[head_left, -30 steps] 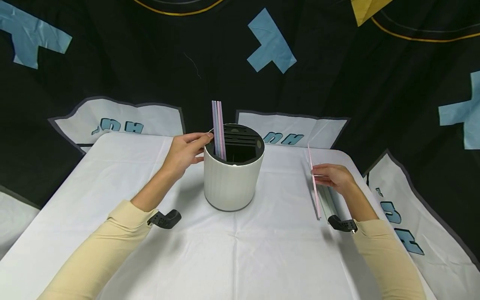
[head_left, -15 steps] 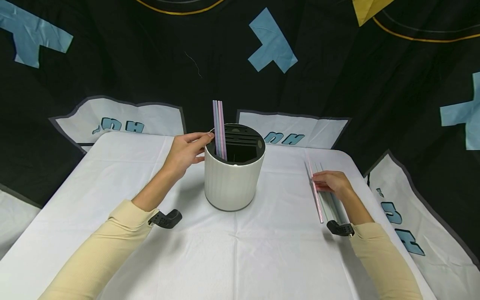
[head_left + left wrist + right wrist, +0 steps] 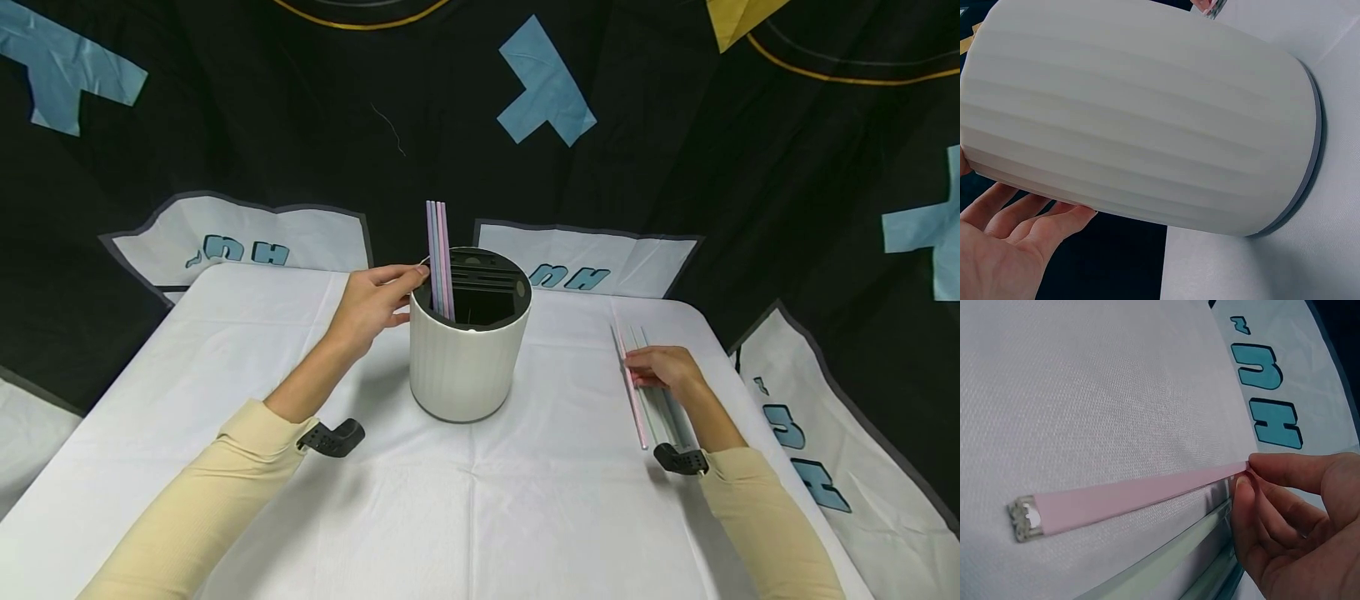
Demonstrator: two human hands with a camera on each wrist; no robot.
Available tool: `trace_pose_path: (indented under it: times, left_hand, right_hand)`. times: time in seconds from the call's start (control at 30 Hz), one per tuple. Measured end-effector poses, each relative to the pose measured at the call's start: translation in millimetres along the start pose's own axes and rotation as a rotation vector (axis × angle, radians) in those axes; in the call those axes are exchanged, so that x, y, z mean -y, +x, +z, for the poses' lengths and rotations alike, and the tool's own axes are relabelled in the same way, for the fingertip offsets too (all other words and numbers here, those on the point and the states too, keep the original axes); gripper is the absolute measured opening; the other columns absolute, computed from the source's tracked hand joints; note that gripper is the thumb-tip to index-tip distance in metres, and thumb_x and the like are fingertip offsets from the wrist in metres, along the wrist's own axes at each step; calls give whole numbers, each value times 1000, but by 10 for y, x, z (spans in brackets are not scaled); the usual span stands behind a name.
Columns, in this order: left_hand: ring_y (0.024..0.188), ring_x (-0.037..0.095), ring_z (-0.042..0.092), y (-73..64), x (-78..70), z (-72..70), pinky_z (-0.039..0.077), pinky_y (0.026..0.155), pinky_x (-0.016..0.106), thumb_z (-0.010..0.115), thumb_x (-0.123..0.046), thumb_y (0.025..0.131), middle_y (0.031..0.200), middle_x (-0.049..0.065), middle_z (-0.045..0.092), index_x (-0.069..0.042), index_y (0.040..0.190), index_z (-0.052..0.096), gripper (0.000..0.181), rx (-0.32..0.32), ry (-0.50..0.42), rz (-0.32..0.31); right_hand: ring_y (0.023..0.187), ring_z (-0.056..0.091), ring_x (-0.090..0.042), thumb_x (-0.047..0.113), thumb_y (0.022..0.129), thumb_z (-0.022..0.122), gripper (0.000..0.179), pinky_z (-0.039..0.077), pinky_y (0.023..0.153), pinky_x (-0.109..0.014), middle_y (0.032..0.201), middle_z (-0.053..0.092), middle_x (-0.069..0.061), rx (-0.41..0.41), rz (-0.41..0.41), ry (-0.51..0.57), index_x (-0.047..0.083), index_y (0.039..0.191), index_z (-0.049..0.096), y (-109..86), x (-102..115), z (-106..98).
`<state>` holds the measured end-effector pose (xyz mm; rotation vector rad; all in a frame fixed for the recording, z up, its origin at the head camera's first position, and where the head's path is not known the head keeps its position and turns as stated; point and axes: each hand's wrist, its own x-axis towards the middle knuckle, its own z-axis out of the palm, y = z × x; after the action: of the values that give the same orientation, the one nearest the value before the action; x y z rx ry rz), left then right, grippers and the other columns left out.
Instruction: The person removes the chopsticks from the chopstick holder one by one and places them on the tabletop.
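Observation:
A white ribbed utensil holder point(image 3: 465, 367) with a dark slotted top point(image 3: 480, 267) stands on the table. My left hand point(image 3: 367, 308) holds its left rim, fingers along the outer wall. Several pastel chopsticks point(image 3: 439, 250), pink and bluish purple, stand upright in its left part. Over at the right, my right hand point(image 3: 666, 365) pinches a pink chopstick point(image 3: 1116, 495) between thumb and fingers; its grey decorated end point(image 3: 1025, 517) points towards me, low at the cloth. Beneath that hand lie pale green chopsticks point(image 3: 1160, 559) and a bluish one, partly hidden by it.
A white cloth point(image 3: 420, 517) covers the table, whose right edge runs close past my right forearm. Behind hangs a black backdrop point(image 3: 315, 150) with blue tape pieces point(image 3: 547, 83). Black camera mounts point(image 3: 330, 437) sit on both wrists.
My right hand has lowered slightly towards me, bringing the pink chopstick down beside the green ones. My left hand and the holder have stayed in place.

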<state>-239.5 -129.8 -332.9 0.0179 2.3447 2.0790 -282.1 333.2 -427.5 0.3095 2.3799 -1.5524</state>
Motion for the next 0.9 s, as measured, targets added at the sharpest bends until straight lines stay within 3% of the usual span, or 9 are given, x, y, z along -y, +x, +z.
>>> trace_pose_path:
  times: [0.27, 0.43, 0.57, 0.7, 0.9]
  left_hand:
    - [128, 33, 61, 3, 3, 1, 57, 97, 48, 65, -35, 100, 139, 10, 63, -7, 134, 65, 44, -3, 13, -2]
    - [127, 32, 61, 1, -3, -4, 57, 97, 48, 65, -35, 100, 140, 10, 63, -7, 134, 65, 44, -6, 16, -2]
    - [127, 32, 61, -2, -3, -10, 57, 97, 48, 65, -36, 100, 139, 10, 63, -8, 134, 65, 44, -8, 20, -3]
    - [128, 32, 61, -2, 2, -9, 57, 97, 48, 65, -35, 100, 140, 10, 63, -8, 135, 65, 44, -3, 15, -2]
    - [128, 33, 60, -1, 1, -2, 57, 97, 48, 65, -35, 100, 140, 10, 63, -7, 135, 65, 44, 1, 14, 0]
  right_hand:
    - [68, 66, -1, 10, 96, 68, 48, 60, 67, -19, 79, 70, 12, -59, -8, -9, -15, 134, 55, -24, 52, -5]
    - [80, 70, -5, 16, 99, 64, 47, 61, 76, -20, 88, 70, 10, -41, -48, -11, -14, 134, 53, -70, 231, 7]
    - [91, 71, -8, 23, 103, 59, 50, 60, 83, -20, 116, 68, -9, 6, -95, -28, -11, 139, 50, -129, 496, 65]
    - [97, 68, -6, 26, 106, 52, 51, 59, 89, -21, 143, 53, -22, 63, -134, -30, -6, 146, 46, -241, 845, 168]
    - [96, 70, -6, 24, 107, 51, 46, 58, 93, -22, 139, 57, -19, 111, -221, 7, -4, 143, 49, -485, 1372, 407]
